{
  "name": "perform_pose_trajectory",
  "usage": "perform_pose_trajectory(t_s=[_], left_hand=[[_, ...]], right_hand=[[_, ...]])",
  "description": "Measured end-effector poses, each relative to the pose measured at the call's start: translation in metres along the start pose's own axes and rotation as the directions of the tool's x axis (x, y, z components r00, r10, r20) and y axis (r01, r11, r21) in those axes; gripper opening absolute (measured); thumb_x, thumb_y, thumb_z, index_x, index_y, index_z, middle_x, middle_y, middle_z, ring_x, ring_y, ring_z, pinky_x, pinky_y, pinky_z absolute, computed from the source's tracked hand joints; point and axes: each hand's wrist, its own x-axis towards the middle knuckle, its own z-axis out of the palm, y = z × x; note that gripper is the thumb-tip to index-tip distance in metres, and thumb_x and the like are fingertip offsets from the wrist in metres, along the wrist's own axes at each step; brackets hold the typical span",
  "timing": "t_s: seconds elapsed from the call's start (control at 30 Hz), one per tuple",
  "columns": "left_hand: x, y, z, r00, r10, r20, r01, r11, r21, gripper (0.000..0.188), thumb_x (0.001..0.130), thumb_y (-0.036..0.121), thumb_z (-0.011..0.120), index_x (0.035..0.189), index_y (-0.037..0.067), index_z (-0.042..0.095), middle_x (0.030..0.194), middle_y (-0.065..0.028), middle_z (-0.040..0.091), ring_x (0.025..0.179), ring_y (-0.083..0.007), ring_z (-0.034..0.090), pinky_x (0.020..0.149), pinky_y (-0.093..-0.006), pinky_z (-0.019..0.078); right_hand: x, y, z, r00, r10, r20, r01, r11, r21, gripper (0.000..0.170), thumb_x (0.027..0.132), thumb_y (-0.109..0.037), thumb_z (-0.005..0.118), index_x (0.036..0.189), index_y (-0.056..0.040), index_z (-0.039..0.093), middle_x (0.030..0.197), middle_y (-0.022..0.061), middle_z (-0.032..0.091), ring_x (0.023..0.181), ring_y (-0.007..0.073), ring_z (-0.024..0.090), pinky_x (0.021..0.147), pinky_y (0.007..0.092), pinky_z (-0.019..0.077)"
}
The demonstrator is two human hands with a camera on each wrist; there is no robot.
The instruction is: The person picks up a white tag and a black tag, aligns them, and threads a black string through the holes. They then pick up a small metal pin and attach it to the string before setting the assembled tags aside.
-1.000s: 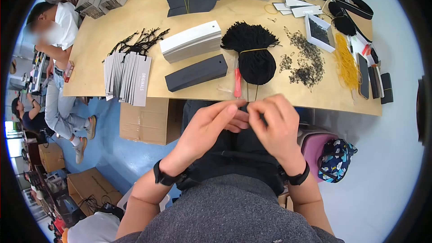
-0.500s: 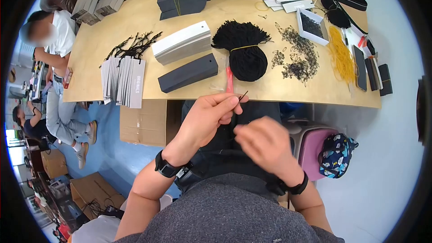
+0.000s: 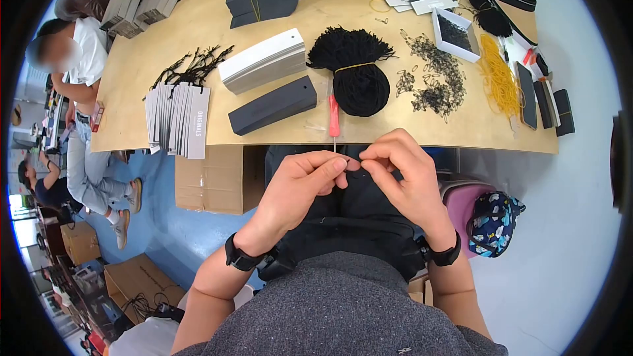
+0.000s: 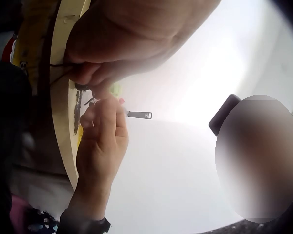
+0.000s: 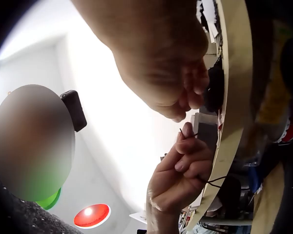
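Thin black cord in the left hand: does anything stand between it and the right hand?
Nothing visible does. In the right wrist view, the thin black cord juts from the left hand towards the right hand.

Only one word can be read — "ORIGINALS", in capitals running lengthwise along a pale tag (image 3: 198, 118), the end one in the fanned row of tags (image 3: 169, 117) lying left of the dark block (image 3: 271, 105), on the side nearest that block.

Two bare hands (image 3: 300, 184) (image 3: 409, 175); two black wristbands (image 3: 241, 254) (image 3: 446, 254); one red-handled metal tool (image 3: 334, 117); one yellow-banded black cord bundle (image 3: 361, 89); one open white rectangular box (image 3: 455, 51); one yellow strand heap (image 3: 499, 79); one dark-blue patterned fabric bag (image 3: 494, 227).
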Motion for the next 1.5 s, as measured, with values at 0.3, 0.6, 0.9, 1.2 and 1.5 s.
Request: perform_pose_trajectory(t_s=[0.3, 0.6, 0.9, 1.2, 1.5], left_hand=[[-0.004, 0.008, -0.001, 0.999, 0.05, -0.02, -0.052, 0.986, -0.159, 0.026, 0.101, 0.018, 0.058, 0.112, -0.004, 0.069, 0.078, 0.0007, 0.062, 0.067, -0.0042, 0.043, 0.061, -0.0197, 0.034], [-0.005, 0.007, -0.003, 0.986, 0.164, -0.043, -0.155, 0.975, 0.161, 0.026, 0.103, 0.018, 0.056, 0.111, -0.001, 0.071, 0.092, -0.0044, 0.07, 0.079, -0.0069, 0.059, 0.071, -0.021, 0.0477], [-0.008, 0.006, 0.005, 0.984, 0.179, 0.005, -0.174, 0.947, 0.27, 0.022, 0.1, 0.015, 0.061, 0.107, -0.003, 0.071, 0.091, -0.0047, 0.072, 0.082, -0.0085, 0.064, 0.076, -0.0231, 0.0522], [-0.007, 0.007, 0.002, 0.996, 0.084, -0.024, -0.071, 0.938, 0.338, 0.017, 0.096, 0.013, 0.066, 0.102, -0.001, 0.073, 0.084, -0.0035, 0.07, 0.075, -0.0072, 0.06, 0.068, -0.0225, 0.0491], [-0.008, 0.001, 0.01, 0.972, 0.235, -0.024, -0.196, 0.861, 0.47, 0.004, 0.089, 0.002, 0.069, 0.092, -0.001, 0.07, 0.084, -0.0011, 0.068, 0.076, -0.005, 0.06, 0.068, -0.0193, 0.0465]], right_hand=[[-0.015, 0.006, 0.013, 0.936, 0.319, 0.15, -0.351, 0.813, 0.465, 0.013, 0.094, -0.011, 0.068, 0.1, 0.0001, 0.066, 0.089, 0.0029, 0.058, 0.074, 0.0081, 0.056, 0.065, 0.022, 0.0443], [-0.011, -0.029, 0.004, 0.983, -0.128, 0.129, 0.128, 0.992, 0.008, 0.017, 0.076, -0.004, 0.076, 0.088, -0.0034, 0.064, 0.084, 0.0062, 0.057, 0.069, 0.0218, 0.059, 0.062, 0.0306, 0.0481], [0.002, -0.023, 0.005, 0.953, -0.299, -0.039, 0.255, 0.868, -0.425, 0.019, 0.075, -0.008, 0.077, 0.09, -0.0059, 0.064, 0.086, 0.0055, 0.056, 0.072, 0.0233, 0.06, 0.063, 0.0338, 0.0488], [-0.003, -0.014, 0.006, 0.993, -0.118, -0.012, 0.115, 0.979, -0.169, 0.016, 0.076, -0.003, 0.075, 0.088, -0.0043, 0.064, 0.087, 0.0067, 0.058, 0.073, 0.0246, 0.063, 0.062, 0.034, 0.0515], [0.0, 0.001, -0.017, 0.977, 0.203, -0.073, -0.2, 0.979, 0.046, 0.009, 0.084, -0.005, 0.071, 0.09, -0.0038, 0.065, 0.086, 0.0093, 0.057, 0.07, 0.0214, 0.062, 0.063, 0.0317, 0.0495]])
